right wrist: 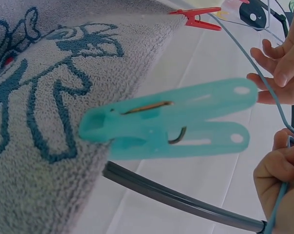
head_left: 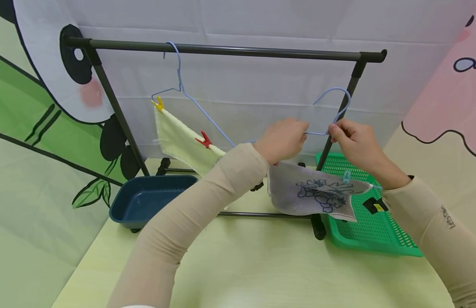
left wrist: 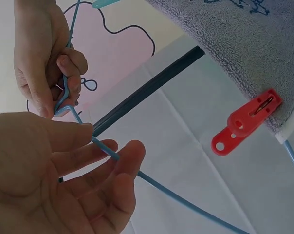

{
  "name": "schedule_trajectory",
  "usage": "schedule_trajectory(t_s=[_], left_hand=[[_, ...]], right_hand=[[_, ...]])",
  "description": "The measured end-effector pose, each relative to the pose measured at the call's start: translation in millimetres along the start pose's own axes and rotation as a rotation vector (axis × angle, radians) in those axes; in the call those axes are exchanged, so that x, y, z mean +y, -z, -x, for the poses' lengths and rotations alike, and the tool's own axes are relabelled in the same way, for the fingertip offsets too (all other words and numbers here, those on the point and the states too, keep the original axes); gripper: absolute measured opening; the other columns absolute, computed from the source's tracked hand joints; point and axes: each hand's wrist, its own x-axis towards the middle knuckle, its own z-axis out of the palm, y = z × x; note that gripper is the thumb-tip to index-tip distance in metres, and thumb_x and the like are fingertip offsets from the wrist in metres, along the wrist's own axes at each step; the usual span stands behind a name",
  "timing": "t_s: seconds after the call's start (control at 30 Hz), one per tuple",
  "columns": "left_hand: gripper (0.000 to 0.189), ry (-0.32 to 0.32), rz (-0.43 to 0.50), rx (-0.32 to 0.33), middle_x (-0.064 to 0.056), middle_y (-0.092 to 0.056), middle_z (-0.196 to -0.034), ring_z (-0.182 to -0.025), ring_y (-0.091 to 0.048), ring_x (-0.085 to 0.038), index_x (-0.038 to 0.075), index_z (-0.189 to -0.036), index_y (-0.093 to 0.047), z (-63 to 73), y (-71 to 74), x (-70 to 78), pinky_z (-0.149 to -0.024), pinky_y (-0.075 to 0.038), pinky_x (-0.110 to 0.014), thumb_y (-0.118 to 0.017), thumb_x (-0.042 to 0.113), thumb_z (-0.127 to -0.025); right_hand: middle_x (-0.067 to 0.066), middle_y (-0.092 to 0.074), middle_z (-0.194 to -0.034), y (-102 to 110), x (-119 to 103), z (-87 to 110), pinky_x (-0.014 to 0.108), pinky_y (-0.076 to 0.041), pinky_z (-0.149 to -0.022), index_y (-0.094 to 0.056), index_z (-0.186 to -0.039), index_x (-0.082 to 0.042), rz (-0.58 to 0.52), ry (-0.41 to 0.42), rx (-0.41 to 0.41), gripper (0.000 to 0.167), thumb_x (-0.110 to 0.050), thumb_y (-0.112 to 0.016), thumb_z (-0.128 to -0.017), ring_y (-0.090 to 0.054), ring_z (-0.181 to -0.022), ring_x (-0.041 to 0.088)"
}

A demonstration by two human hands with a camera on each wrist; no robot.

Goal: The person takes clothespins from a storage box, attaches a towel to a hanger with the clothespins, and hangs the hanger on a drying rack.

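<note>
A blue wire clothes hanger (head_left: 341,89) is held by both hands, clear of the rack bar. My right hand (head_left: 355,143) grips it at the neck, below the hook. My left hand (head_left: 282,139) pinches its sloping wire just left of there, the other fingers loosely bent. From it hangs a grey towel (head_left: 319,192) with a dark blue drawing. A red clothespin (left wrist: 254,114) clips one corner; a teal clothespin (right wrist: 137,126) clips the other side. Leftward, a pale yellow towel (head_left: 176,132) hangs on another blue hanger (head_left: 179,70), under yellow (head_left: 158,104) and red clothespins (head_left: 204,140).
A dark metal rack (head_left: 238,50) spans the table (head_left: 280,265), its upright (head_left: 111,92) at left. A dark blue basin (head_left: 153,182) stands at the left. At the right, partly under the grey towel, a green basket (head_left: 376,244) holds a small black item (head_left: 373,206).
</note>
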Motion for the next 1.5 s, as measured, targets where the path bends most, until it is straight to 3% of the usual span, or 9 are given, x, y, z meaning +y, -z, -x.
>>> schedule_trajectory(t_s=[0.23,0.43,0.63,0.9,1.13,1.5], left_hand=[[0.02,-0.01,0.007,0.019,0.002,-0.058,-0.087,-0.074,-0.052,-0.014,0.014,-0.101,-0.06,-7.7,1.5,-0.9,-0.061,-0.04,-0.026,-0.042,0.025,-0.102],[0.023,-0.029,-0.025,0.034,0.002,-0.056,-0.084,-0.071,-0.049,-0.014,0.016,-0.103,-0.061,-13.9,1.4,-2.3,-0.06,-0.037,-0.025,-0.04,0.026,-0.103],[0.023,-0.037,-0.009,0.039,0.001,-0.055,-0.084,-0.071,-0.048,-0.014,0.015,-0.101,-0.059,-20.5,4.7,-4.0,-0.063,-0.037,-0.024,-0.038,0.025,-0.103],[0.022,0.001,0.054,0.097,-0.001,-0.054,-0.081,-0.068,-0.048,-0.014,0.013,-0.099,-0.057,-25.6,8.3,-15.2,-0.062,-0.037,-0.023,-0.039,0.024,-0.103],[0.022,0.03,0.096,0.089,-0.001,-0.055,-0.083,-0.069,-0.048,-0.014,0.011,-0.101,-0.057,-27.9,14.4,-16.7,-0.062,-0.038,-0.023,-0.039,0.023,-0.103],[0.022,0.064,0.038,0.064,-0.003,-0.06,-0.099,-0.08,-0.052,-0.015,0.009,-0.111,-0.056,-33.9,31.9,-18.4,-0.068,-0.042,-0.026,-0.038,0.019,-0.103]], right_hand=[[0.008,-0.06,-0.077,1.3,-1.1,-4.1,0.027,-0.03,-0.043,-0.065,-0.095,-0.002,0.025,0.025,0.018,0.033,-0.028,-0.046,-0.101,-0.039,-0.046,0.017],[0.006,-0.057,-0.074,3.3,-2.3,-4.9,0.026,-0.031,-0.05,-0.064,-0.094,-0.002,0.015,0.013,0.024,0.03,-0.027,-0.048,-0.1,-0.042,-0.055,0.016],[0.006,-0.051,-0.067,5.8,-1.9,-5.7,0.025,-0.03,-0.049,-0.064,-0.096,-0.001,0.06,0.087,0.055,0.023,-0.02,-0.051,-0.098,-0.039,-0.053,0.016],[0.007,-0.059,-0.073,9.1,0.6,-7.4,0.022,-0.032,-0.052,-0.068,-0.1,0.0,0.149,0.119,0.118,0.022,-0.015,-0.052,-0.097,-0.042,-0.055,0.015],[0.009,-0.062,-0.077,8.9,1.1,-12.0,0.022,-0.033,-0.056,-0.068,-0.101,0.002,0.188,0.146,0.152,0.022,-0.013,-0.053,-0.096,-0.044,-0.058,0.015],[0.012,-0.064,-0.079,12.4,-7.0,-28.8,0.021,-0.033,-0.055,-0.067,-0.1,0.004,0.191,0.182,0.19,0.021,-0.011,-0.053,-0.096,-0.043,-0.057,0.014]])
